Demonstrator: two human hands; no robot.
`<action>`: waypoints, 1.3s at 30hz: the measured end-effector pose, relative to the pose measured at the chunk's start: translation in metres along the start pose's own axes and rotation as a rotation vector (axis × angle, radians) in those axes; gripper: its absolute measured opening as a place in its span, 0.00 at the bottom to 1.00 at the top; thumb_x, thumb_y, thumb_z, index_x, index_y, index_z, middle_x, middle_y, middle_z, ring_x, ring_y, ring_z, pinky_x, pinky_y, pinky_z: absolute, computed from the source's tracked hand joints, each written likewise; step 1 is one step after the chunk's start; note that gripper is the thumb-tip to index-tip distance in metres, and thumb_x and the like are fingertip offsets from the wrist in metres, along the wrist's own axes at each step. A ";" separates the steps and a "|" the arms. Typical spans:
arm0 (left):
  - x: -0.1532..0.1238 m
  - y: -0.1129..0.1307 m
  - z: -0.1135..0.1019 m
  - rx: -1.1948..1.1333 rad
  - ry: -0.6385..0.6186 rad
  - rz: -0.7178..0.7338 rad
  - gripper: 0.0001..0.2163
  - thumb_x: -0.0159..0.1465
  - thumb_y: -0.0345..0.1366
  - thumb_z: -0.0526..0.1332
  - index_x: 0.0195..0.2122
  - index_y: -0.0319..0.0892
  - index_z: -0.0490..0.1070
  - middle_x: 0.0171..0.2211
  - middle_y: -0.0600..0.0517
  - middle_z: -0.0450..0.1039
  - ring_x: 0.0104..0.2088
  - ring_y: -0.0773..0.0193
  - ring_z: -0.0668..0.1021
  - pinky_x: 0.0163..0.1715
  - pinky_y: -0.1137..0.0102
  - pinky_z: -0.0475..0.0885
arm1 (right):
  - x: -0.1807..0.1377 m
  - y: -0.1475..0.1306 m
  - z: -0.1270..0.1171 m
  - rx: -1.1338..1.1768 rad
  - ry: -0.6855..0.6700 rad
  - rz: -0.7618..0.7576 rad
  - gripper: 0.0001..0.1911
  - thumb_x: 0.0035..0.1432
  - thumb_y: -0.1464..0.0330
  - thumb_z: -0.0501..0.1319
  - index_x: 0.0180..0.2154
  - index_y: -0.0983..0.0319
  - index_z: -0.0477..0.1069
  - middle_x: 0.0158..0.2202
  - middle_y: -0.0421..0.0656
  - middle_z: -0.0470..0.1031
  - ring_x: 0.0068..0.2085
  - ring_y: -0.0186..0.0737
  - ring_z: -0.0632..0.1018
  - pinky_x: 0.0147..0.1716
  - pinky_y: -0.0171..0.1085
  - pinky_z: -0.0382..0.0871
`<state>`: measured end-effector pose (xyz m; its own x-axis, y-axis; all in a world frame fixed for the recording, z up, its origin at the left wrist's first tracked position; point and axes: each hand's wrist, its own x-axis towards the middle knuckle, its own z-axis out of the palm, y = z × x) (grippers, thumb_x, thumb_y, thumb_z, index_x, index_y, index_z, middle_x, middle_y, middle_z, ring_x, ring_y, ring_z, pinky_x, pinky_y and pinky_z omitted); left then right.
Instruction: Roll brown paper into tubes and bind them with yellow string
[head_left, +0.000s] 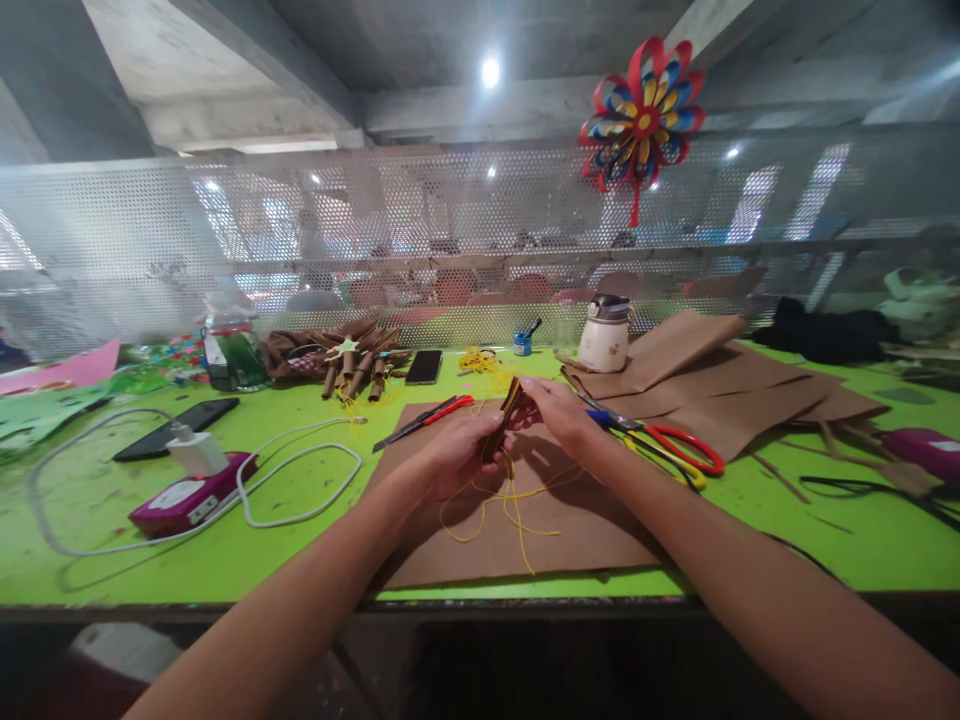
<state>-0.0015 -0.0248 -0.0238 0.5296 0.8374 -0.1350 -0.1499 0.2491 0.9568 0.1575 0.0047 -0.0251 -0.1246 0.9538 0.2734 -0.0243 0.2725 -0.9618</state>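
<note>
Both my hands meet above a brown paper sheet [570,530] on the green table [120,520]. My left hand [457,455] grips the lower end of a small folded brown paper bundle [504,425]. My right hand [551,410] pinches the bundle's upper end. Yellow thread [502,505] hangs from the bundle and lies looped on the sheet. A red-handled craft knife [427,420] lies just left of my hands. Scissors with red and yellow handles [667,450] lie just right of them.
Brown paper sheets [720,390] are stacked at the right beside a white jar [604,335]. Rolled paper tubes [352,365], two phones [424,367], a magenta box with a white charger and cable [195,480] lie at the left. A perforated screen [375,240] backs the table, bearing a paper flower [643,115].
</note>
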 end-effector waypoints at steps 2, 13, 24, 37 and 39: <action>0.000 0.000 0.001 0.028 0.020 0.017 0.09 0.63 0.38 0.54 0.37 0.37 0.67 0.27 0.49 0.67 0.22 0.72 0.68 0.17 0.79 0.59 | 0.001 0.002 -0.002 -0.017 -0.005 -0.021 0.17 0.55 0.56 0.56 0.27 0.64 0.69 0.20 0.40 0.73 0.21 0.33 0.74 0.20 0.30 0.65; 0.003 -0.005 0.000 0.127 0.139 0.084 0.13 0.60 0.43 0.59 0.33 0.36 0.70 0.25 0.50 0.68 0.22 0.72 0.67 0.20 0.76 0.60 | 0.003 0.000 -0.010 0.011 0.060 -0.046 0.13 0.51 0.61 0.59 0.31 0.64 0.73 0.27 0.42 0.74 0.25 0.32 0.73 0.24 0.30 0.67; 0.002 -0.006 -0.001 0.162 0.095 0.021 0.12 0.62 0.41 0.55 0.37 0.36 0.70 0.23 0.53 0.65 0.18 0.74 0.62 0.16 0.76 0.53 | 0.006 -0.010 -0.025 0.007 0.049 -0.053 0.13 0.45 0.66 0.61 0.34 0.64 0.74 0.36 0.44 0.76 0.36 0.37 0.75 0.32 0.34 0.68; 0.006 -0.004 -0.006 -0.081 -0.110 -0.171 0.11 0.59 0.39 0.54 0.38 0.37 0.66 0.22 0.53 0.64 0.17 0.75 0.61 0.15 0.77 0.50 | 0.010 -0.013 -0.038 0.114 -0.080 -0.039 0.09 0.43 0.70 0.59 0.30 0.63 0.73 0.35 0.43 0.75 0.38 0.37 0.73 0.36 0.37 0.68; 0.004 0.000 -0.005 -0.121 -0.168 -0.205 0.11 0.58 0.38 0.54 0.39 0.37 0.66 0.24 0.52 0.64 0.17 0.74 0.61 0.15 0.78 0.51 | 0.012 -0.011 -0.043 0.164 -0.160 0.002 0.10 0.44 0.71 0.59 0.32 0.64 0.74 0.36 0.44 0.76 0.37 0.37 0.74 0.36 0.38 0.68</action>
<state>-0.0039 -0.0192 -0.0257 0.6884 0.6739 -0.2683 -0.1189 0.4698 0.8747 0.1990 0.0184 -0.0105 -0.2801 0.9186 0.2788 -0.1835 0.2338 -0.9548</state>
